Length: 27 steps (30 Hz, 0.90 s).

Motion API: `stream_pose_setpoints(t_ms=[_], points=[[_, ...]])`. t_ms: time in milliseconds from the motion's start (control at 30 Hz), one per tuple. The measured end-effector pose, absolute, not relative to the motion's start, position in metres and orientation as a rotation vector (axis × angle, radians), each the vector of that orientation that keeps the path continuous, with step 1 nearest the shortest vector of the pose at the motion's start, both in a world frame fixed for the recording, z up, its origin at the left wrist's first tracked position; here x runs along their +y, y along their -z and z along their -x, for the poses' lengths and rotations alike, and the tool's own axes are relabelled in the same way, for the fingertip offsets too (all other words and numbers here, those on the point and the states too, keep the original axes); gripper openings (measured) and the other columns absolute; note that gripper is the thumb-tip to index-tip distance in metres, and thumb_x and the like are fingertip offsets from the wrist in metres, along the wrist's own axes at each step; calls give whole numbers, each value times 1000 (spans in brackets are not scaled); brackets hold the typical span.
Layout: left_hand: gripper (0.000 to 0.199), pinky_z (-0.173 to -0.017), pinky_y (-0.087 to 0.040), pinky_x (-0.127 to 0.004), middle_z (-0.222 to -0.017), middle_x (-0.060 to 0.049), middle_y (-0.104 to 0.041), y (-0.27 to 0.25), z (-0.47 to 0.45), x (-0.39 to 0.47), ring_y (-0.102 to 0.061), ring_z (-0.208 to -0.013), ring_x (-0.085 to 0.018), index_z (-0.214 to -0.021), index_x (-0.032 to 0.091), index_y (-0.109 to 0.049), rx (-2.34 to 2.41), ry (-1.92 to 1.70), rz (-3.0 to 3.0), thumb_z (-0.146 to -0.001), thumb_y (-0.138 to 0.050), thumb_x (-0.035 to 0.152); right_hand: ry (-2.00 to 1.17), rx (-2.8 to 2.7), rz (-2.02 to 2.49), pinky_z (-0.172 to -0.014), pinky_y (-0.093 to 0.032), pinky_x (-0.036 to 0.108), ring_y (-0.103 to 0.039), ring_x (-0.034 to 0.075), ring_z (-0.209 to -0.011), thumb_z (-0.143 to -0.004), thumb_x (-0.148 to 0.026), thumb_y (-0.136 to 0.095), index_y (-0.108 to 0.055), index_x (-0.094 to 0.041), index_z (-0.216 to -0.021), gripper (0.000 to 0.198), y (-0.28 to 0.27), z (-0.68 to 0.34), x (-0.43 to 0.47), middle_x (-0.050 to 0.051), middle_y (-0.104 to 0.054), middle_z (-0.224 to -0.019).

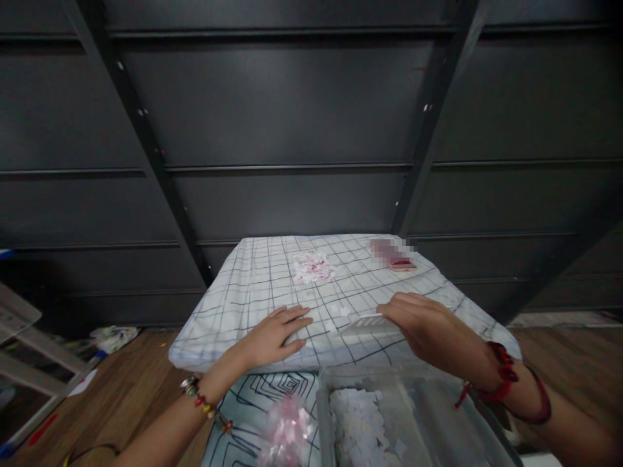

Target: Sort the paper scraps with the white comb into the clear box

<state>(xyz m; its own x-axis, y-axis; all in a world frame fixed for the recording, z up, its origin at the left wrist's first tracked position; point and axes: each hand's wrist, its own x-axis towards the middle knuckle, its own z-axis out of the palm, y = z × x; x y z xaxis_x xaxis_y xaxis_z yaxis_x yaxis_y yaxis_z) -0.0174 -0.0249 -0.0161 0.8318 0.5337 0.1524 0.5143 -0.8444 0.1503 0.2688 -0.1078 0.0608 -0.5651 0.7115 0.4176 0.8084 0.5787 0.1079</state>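
Note:
My left hand [278, 337] lies on the white checked cloth [263, 279], palm down with its fingers apart and nothing in them. A ring shows on one finger. My right hand [418, 324] is closed on the end of a flat, white, ridged piece [370, 322], held low over the cloth near its front edge; its exact kind is unclear. A few small white scraps [341, 311] lie just beyond that piece. Farther back sits a small heap of white and pink-red bits [314, 267]. Below my hands, a clear plastic bin [325, 415] holds many white paper-like flakes [360, 421].
A crinkled clear-and-pink plastic bag [287, 431] rests on a teal patterned cloth [233, 415] left of the bin. A phone-like object [403, 266], partly blurred out, lies back right. Dark metal panels [287, 104] rise behind. A pale frame [34, 350] stands at left.

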Motion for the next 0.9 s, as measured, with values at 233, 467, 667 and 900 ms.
stream_pose_setpoints(t_ms=[233, 467, 667, 900], points=[[42, -101, -27, -39, -138, -6, -34, 15, 32, -31, -32, -125, -21, -130, 23, -37, 918, -268, -2914, -92, -31, 41, 442, -2423, 1367, -63, -37, 26, -49, 15, -62, -62, 4, -36, -53, -17, -69, 28, -61, -272, -117, 3, -53, -63], [57, -103, -21, -45, -143, -4, -25, 17, 71, -45, -23, -129, -26, -137, 29, -21, 970, -168, -2929, -87, -37, 51, 375, -2461, 1244, -53, -33, 24, -43, 13, -55, -63, 3, -37, -51, -17, -70, 25, -56, -243, -132, 2, -50, -60], [62, -104, -19, -44, -143, -4, -23, 13, 85, -47, -22, -129, -25, -138, 30, -17, 993, -91, -2920, -85, -38, 54, 415, -2471, 1116, -52, -30, 25, -39, 12, -54, -64, 3, -36, -50, -17, -70, 25, -60, -231, -135, 1, -48, -59], [61, -104, -19, -44, -143, -4, -22, 14, 84, -47, -21, -130, -25, -138, 29, -18, 976, -100, -2941, -86, -39, 52, 470, -2444, 1219, -54, -30, 26, -40, 13, -55, -61, 5, -36, -50, -16, -67, 26, -53, -235, -129, 2, -48, -59]])
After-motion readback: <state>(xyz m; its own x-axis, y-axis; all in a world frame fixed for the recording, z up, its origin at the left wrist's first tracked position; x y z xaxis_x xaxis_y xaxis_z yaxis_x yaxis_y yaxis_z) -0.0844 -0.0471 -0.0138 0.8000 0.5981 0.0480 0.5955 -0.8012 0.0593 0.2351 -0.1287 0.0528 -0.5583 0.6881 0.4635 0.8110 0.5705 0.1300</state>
